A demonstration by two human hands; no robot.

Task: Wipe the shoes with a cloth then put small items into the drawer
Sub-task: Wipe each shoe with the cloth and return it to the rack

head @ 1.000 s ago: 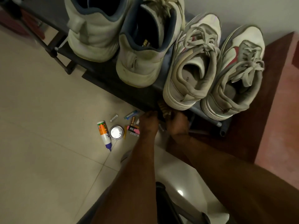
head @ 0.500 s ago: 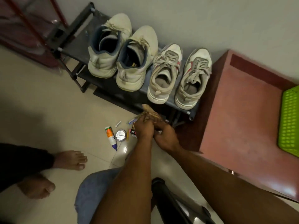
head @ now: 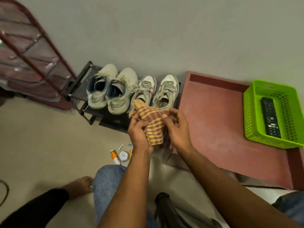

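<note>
You have the checked cloth (head: 153,124) bunched between both hands, raised in front of the black shoe rack (head: 79,89); your left hand (head: 139,134) has its fingers curled round the cloth's left side, and your right hand (head: 178,129) pinches the right side, thumb laid on top of the fabric and fingers curled beneath it; one corner of the cloth sticks up toward the shoes. Four shoes stand in a row on the rack's top shelf against the wall: a pale pair with blue lining (head: 111,89) on the left, and a white and grey pair with red marks (head: 158,91) on the right, just beyond the cloth; neither hand touches a shoe. The small items (head: 122,153) lie on the floor below your left wrist: an orange and white tube, a round silver tin just beside it, and a few smaller pieces too small to tell. To your right is a reddish cabinet top (head: 222,129), and on its far right end a green basket (head: 250,112) with a black remote control (head: 270,119) lying in it; a bare foot (head: 80,185) of another person shows at lower left.
</note>
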